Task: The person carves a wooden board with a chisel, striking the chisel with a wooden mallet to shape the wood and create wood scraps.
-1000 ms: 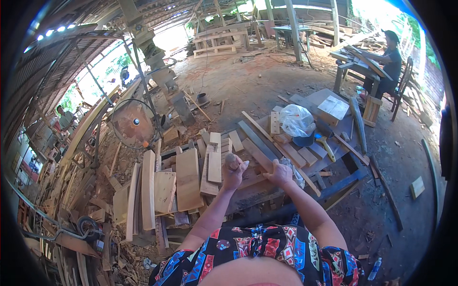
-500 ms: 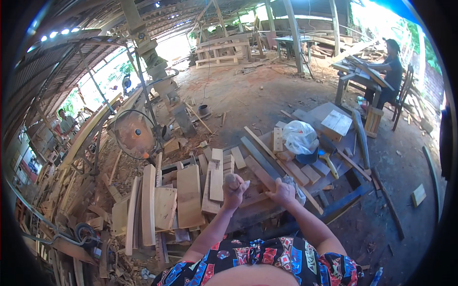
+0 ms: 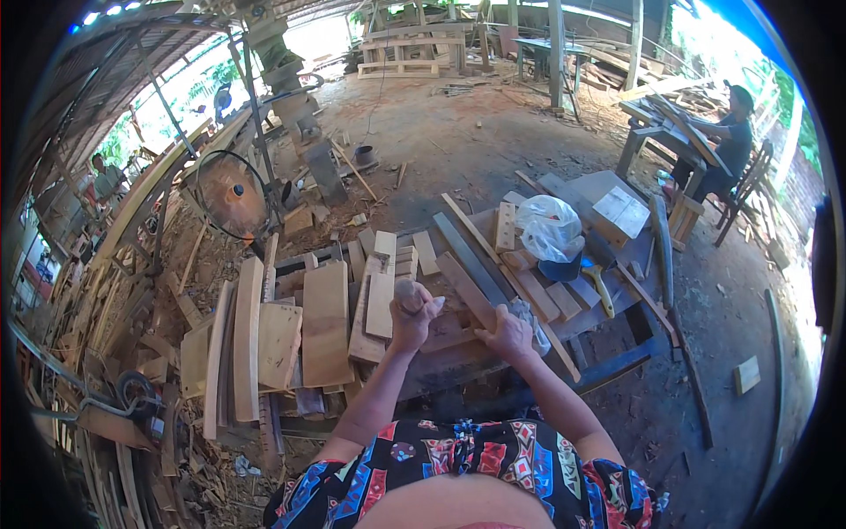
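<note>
We see two bare forearms reaching forward. Left hand: fist closed, fingers clamped on one rounded, brown, blunt-ended object protruding above it. Right hand: fingers bent at the near end of one flat, reddish-brown wooden plank; whether clamped, we cannot tell. Beyond: one yellow-handled brush, one crumpled translucent plastic bag; farthest, one seated person.
</note>
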### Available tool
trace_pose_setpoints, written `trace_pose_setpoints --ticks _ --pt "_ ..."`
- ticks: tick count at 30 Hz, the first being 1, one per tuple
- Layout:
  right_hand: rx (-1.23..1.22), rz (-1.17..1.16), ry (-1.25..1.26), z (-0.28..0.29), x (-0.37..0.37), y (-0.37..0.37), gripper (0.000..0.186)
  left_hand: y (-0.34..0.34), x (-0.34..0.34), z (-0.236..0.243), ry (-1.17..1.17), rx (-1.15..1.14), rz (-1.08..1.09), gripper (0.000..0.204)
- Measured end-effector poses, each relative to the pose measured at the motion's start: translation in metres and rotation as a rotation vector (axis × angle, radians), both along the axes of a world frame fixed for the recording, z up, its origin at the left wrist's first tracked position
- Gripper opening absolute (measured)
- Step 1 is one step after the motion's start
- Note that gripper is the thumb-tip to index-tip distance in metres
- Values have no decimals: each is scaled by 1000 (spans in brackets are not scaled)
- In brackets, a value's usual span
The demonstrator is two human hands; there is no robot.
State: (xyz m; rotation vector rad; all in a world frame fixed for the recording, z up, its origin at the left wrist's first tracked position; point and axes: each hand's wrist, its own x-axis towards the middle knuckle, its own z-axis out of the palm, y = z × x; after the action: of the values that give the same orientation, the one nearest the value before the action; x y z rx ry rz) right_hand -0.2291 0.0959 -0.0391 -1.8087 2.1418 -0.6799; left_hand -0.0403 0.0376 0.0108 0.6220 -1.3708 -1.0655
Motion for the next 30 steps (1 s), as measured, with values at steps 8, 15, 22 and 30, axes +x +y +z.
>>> trace_pose_setpoints --ticks 8,15,22,30 --pt "-25 -4 -54 -6 -5 3 51 6 2 -2 -61 -66 -6 19" --pt "-36 -25 -726 57 -74 16 41 4 5 -9 -131 -107 12 19" --pt "-543 -133 -894 147 -125 4 33 2 10 -18 -67 -46 -3 22" --pt "-77 -145 -1305 142 -86 -127 30 5 9 -13 -81 -64 -16 21"
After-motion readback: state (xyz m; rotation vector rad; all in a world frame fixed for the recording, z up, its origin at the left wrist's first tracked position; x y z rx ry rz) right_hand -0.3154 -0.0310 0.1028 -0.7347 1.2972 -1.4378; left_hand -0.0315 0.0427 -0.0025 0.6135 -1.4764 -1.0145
